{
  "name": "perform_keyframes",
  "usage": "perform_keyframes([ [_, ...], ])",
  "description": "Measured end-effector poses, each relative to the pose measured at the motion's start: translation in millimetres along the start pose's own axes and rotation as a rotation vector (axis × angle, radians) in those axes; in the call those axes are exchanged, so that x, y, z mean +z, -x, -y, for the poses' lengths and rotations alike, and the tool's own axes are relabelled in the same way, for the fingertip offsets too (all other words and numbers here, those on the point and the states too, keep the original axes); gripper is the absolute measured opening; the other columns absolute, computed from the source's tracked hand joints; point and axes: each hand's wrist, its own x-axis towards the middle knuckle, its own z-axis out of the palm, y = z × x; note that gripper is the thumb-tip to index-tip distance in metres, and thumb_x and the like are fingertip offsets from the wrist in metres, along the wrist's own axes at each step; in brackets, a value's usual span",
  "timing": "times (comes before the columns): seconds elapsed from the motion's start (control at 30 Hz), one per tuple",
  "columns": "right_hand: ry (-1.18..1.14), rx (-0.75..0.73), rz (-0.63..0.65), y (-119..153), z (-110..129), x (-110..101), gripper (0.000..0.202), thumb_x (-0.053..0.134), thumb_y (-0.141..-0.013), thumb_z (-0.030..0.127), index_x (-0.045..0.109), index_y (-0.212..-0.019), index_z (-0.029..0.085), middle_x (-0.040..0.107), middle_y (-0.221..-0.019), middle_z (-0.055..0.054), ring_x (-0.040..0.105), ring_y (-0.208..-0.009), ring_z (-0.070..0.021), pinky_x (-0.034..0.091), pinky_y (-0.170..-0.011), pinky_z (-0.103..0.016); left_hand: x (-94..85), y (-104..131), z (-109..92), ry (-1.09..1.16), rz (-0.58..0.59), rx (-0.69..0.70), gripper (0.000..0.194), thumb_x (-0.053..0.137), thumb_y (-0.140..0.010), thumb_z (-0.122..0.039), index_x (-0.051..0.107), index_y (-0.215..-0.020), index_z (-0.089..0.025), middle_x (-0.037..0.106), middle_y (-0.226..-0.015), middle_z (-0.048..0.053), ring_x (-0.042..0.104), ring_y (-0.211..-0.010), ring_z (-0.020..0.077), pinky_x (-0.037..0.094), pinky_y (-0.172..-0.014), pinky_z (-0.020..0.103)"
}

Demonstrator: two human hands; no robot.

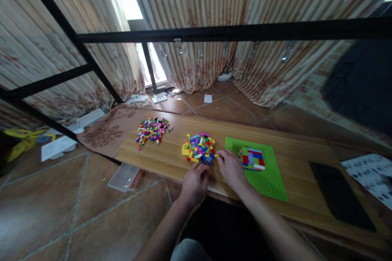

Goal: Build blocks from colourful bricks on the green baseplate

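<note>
My left hand (195, 184) is curled at the front edge of a pile of toy building bricks (198, 147), its fingertips close to a few blue bricks. Whatever it may be holding is hidden. On the pile's right side is my right hand (232, 168), fingers drawn together, with a small yellow brick (216, 155) at the fingertips; I cannot tell whether it is gripped. Just right of that hand, a green baseplate (274, 171) carries a low rectangular brick build (252, 159) in red, blue, white and other colours.
A second heap of smaller coloured pieces (152, 130) lies left on the wooden table (171, 163). A dark flat tablet-like object (341, 195) rests at the right end. Below the table's left front is a clear plastic box (124, 177). A black metal bar (214, 33) crosses beyond the table.
</note>
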Motion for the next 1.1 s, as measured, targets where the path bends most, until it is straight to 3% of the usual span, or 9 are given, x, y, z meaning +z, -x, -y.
perform_keyframes([
  [0.27,-0.029,0.004,0.05,-8,10,3,0.02,0.046,-0.084,0.019,0.065,-0.092,0.021,0.065,-0.089,-0.005,0.06,-0.085,-0.02,0.045,-0.079,-0.033,-7.9,8,12,0.158,-0.062,0.064,0.019,0.05,-0.083,-0.012,0.063,-0.094,-0.02,0.063,-0.095,0.006,0.06,-0.088,0.015,0.048,-0.08,0.026],
  [0.53,-0.068,0.088,0.03,11,6,4,0.021,0.047,-0.083,0.022,0.066,-0.093,0.021,0.066,-0.087,-0.004,0.06,-0.081,-0.0193,0.046,-0.075,-0.033,-12.9,12,14,0.185,0.017,0.082,0.017,0.048,-0.086,-0.017,0.063,-0.093,-0.021,0.063,-0.099,0.007,0.06,-0.093,0.0158,0.048,-0.084,0.026],
  [0.8,0.035,0.011,0.115,7,13,16,0.02,0.05,-0.082,0.018,0.064,-0.094,0.024,0.063,-0.092,-0.004,0.056,-0.091,-0.022,0.043,-0.082,-0.035,-10.6,12,17,0.153,0.023,0.104,0.018,0.047,-0.087,-0.018,0.062,-0.095,-0.021,0.062,-0.101,0.008,0.059,-0.095,0.0165,0.048,-0.085,0.028],
  [1.1,-0.021,0.01,0.03,10,15,16,0.02,0.046,-0.085,0.02,0.064,-0.093,0.022,0.064,-0.09,-0.004,0.057,-0.088,-0.0211,0.044,-0.08,-0.035,-7.2,11,12,0.096,0.017,0.119,0.017,0.048,-0.086,-0.019,0.063,-0.093,-0.021,0.064,-0.101,0.007,0.059,-0.095,0.0174,0.047,-0.086,0.03],
])
